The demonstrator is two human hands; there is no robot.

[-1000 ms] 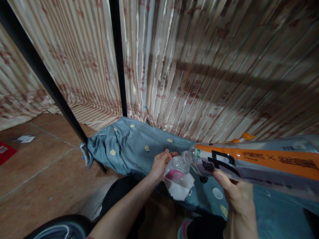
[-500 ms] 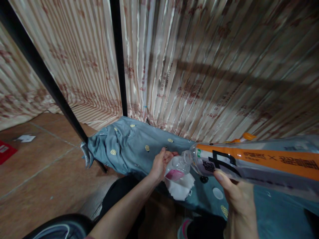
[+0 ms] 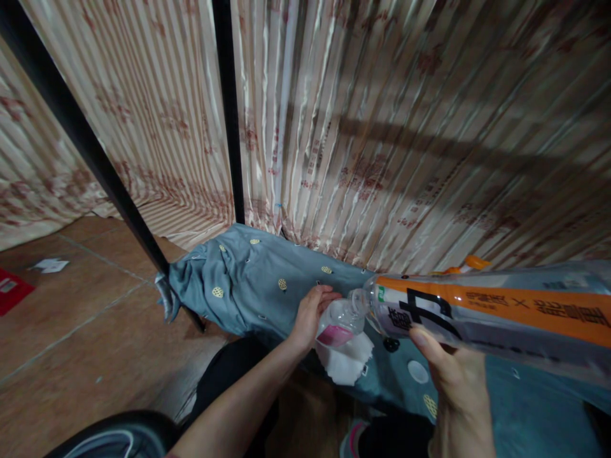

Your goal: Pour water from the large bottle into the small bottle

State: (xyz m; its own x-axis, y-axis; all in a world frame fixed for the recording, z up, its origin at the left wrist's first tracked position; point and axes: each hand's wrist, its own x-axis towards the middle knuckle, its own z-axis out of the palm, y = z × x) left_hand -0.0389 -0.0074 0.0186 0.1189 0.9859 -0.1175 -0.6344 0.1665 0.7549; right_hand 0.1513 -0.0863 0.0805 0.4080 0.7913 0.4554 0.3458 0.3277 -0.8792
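Note:
My right hand (image 3: pixel 451 366) grips a large clear plastic bottle (image 3: pixel 496 312) with an orange and grey label, thumb on its near side. The bottle lies nearly level, its neck pointing left. At its mouth is a small clear plastic bottle (image 3: pixel 337 327) with a pink patch, which my left hand (image 3: pixel 309 315) holds from the left. Part of the left fingers is hidden behind it. The two mouths meet or nearly meet; I cannot tell which. Beneath the small bottle lies a white paper tissue (image 3: pixel 347 366). A round white cap (image 3: pixel 418 371) rests near my right thumb.
Grey-blue cloth (image 3: pixel 258 286) with yellow pineapple prints covers the low surface. A small black object (image 3: pixel 391 344) and an orange item (image 3: pixel 476 261) lie near the large bottle. Dark poles (image 3: pixel 231 127) and a striped curtain (image 3: pixel 157 114) stand behind. A red item (image 3: pixel 12 292) is on the floor.
The fingers of my left hand have shifted, now curling more over the top of the small bottle's far side. Both bottles and my right hand stay almost where they were.

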